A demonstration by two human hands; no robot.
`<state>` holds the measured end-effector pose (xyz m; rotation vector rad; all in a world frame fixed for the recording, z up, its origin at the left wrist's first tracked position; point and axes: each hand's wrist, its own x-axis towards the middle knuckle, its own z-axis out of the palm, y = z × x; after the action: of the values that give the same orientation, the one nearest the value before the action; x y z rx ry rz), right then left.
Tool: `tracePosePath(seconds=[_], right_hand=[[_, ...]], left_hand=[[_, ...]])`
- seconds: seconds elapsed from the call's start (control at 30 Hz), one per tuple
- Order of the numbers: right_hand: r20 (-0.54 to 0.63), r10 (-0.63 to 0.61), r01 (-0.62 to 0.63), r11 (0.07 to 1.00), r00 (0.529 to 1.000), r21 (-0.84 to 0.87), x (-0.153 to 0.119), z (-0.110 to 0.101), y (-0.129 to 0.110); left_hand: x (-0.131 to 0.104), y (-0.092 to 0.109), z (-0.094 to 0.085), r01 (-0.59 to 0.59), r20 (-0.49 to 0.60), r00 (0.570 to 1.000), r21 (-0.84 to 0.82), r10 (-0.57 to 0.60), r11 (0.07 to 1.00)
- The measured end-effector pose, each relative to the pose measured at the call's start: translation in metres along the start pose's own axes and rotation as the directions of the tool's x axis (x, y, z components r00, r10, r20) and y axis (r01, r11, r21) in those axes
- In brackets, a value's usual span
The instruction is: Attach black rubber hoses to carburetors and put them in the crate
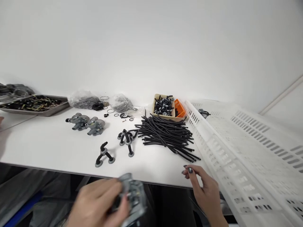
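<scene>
My left hand [101,200] grips a grey metal housing [135,197] below the table's front edge; both are blurred. At the right of the front edge, my right hand [201,186] has its fingertips curled near the thumb, and I cannot make out anything between them. Beyond it lies a pile of black rubber hoses [165,132]. Short black pieces with grey caps stand in two clusters, one at centre left [104,154] and another [126,138] nearer the hoses. Two similar metal housings [78,121] sit side by side at the left.
A white perforated crate [220,151] fills the right side. Behind the hoses are a cream bin [156,96] of capped pieces and an orange basket [180,108]. Plastic bags [82,99], black rings [110,111] and a grey tray [53,110] line the back left. Another person's hand [1,119] shows far left.
</scene>
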<state>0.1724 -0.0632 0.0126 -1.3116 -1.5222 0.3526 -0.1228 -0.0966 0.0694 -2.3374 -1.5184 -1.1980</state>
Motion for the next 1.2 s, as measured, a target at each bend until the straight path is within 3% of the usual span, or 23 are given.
tracePosePath(seconds=[0.07, 0.1, 0.23, 0.43, 0.57, 0.73, 0.83, 0.93, 1.03, 1.13, 1.2], right_hand=[[-0.008, 0.014, -0.014, 1.0, 1.0, -0.002, 0.018, -0.001, -0.008], [-0.018, 0.027, -0.027, 1.0, 0.999, -0.007, 0.029, 0.0, -0.011], [-0.064, 0.021, -0.025, 0.997, 0.998, -0.072, 0.089, 0.013, -0.017], [0.023, -0.028, 0.033, 0.957, 0.999, -0.288, 0.207, 0.057, 0.004], [0.163, -0.025, 0.096, 0.891, 0.986, -0.444, 0.264, 0.087, 0.029], [0.382, -0.094, 0.298, 0.8, 0.92, -0.521, 0.291, 0.1, 0.053], [0.469, -0.159, 0.411, 0.76, 0.869, -0.503, 0.297, 0.099, 0.06], [0.514, -0.22, 0.483, 0.745, 0.829, -0.46, 0.301, 0.099, 0.063], [0.518, -0.265, 0.506, 0.761, 0.813, -0.405, 0.306, 0.1, 0.064], [0.47, -0.291, 0.475, 0.811, 0.834, -0.342, 0.308, 0.098, 0.063], [0.373, -0.296, 0.417, 0.857, 0.879, -0.302, 0.308, 0.096, 0.061]], left_hand=[[0.021, 0.018, 0.034, -0.255, 0.076, 0.964, 0.0, 0.254, 0.967], [0.031, 0.026, 0.049, -0.322, 0.106, 0.942, 0.019, 0.318, 0.947], [0.061, 0.041, 0.093, -0.381, 0.173, 0.916, 0.096, 0.362, 0.919], [0.084, 0.035, 0.114, -0.497, 0.231, 0.847, 0.031, 0.478, 0.867], [0.087, 0.032, 0.12, -0.496, 0.221, 0.847, 0.008, 0.483, 0.868], [0.075, 0.031, 0.12, -0.28, 0.148, 0.939, -0.196, 0.311, 0.94], [0.06, 0.028, 0.119, -0.066, 0.206, 0.965, -0.396, 0.159, 0.916], [0.046, 0.022, 0.12, 0.169, 0.33, 0.944, -0.546, 0.025, 0.82], [0.037, 0.017, 0.124, 0.332, 0.435, 0.899, -0.604, -0.049, 0.725], [0.034, 0.015, 0.128, 0.436, 0.539, 0.841, -0.617, -0.053, 0.655], [0.034, 0.014, 0.13, 0.491, 0.581, 0.81, -0.598, -0.078, 0.634]])
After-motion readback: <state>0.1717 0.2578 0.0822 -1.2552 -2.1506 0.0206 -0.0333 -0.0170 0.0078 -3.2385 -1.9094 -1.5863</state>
